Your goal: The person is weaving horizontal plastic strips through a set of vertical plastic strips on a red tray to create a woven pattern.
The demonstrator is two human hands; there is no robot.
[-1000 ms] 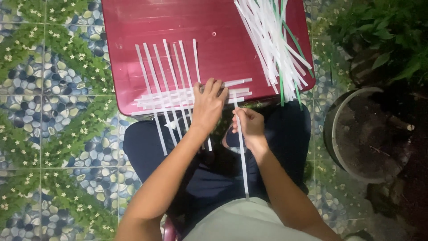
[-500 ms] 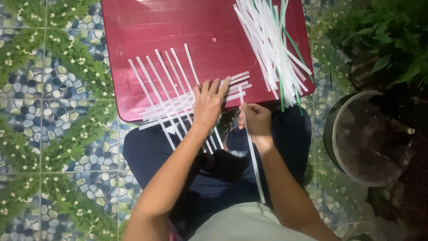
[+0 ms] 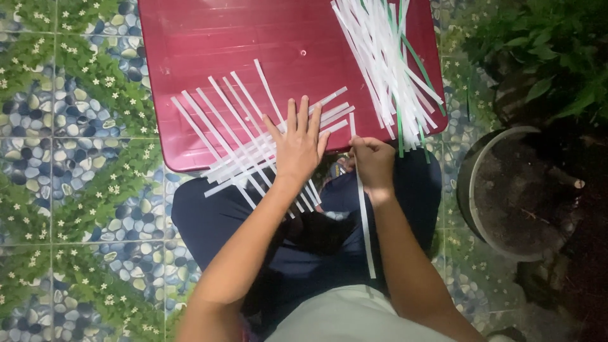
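Left hand: I see my left hand (image 3: 297, 142) spread flat, holding nothing, pressing the woven strips (image 3: 253, 142) near the table's (image 3: 190, 44) front edge
Right hand: my right hand (image 3: 373, 161) is pinched on one white strip (image 3: 363, 215)
Strip axis: it runs front to back, hanging off the front edge, just right of the weave
Nearer hand: right
Spare strips: loose pile (image 3: 386, 63) at the far right corner

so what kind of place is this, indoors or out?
Probably a home patio or garden corner at night: pebble-and-leaf patterned floor tiles, a soil-filled pot beside leafy plants, and a low red plastic table.
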